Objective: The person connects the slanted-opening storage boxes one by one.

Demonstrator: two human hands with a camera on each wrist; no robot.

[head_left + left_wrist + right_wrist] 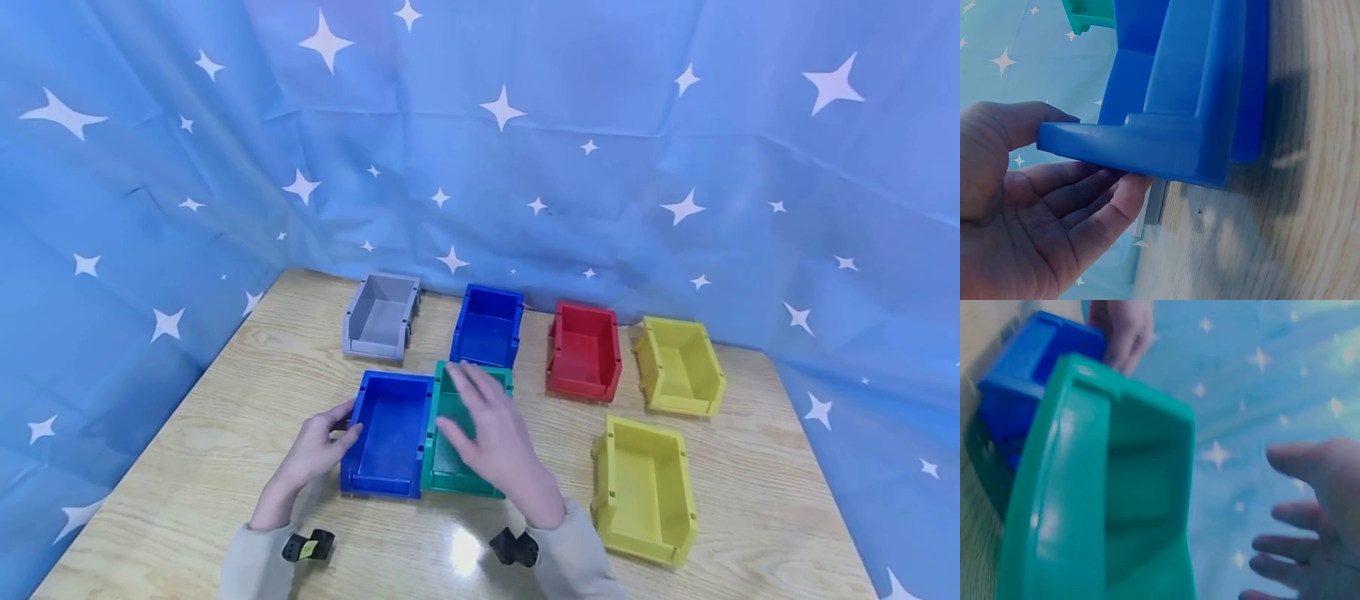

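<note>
- Currently, the left hand (318, 446) grips the left wall of the near blue bin (390, 433), thumb bent over the rim on the inner side and fingers against the outer side, as the left wrist view shows.
- The near blue bin sits on the wooden table (210, 467), left of centre.
- The green bin (450, 462) is just beside it, to its right; whether their walls touch is hard to tell.
- The right hand (495, 425) is above the green bin, fingers extended and spread, thumb well apart from them. It has hold of nothing; the right wrist view shows a gap between its fingertips and the green bin.
- Behind these two, a row runs left to right: a gray bin (382, 317), the far blue bin (490, 329), a red bin (585, 350) and the far yellow bin (681, 367).
- The near yellow bin (645, 492) stands in front of that row's right end, well apart from the green bin.
- Blue cloth (570, 192) with white stars hangs behind the table.
</note>
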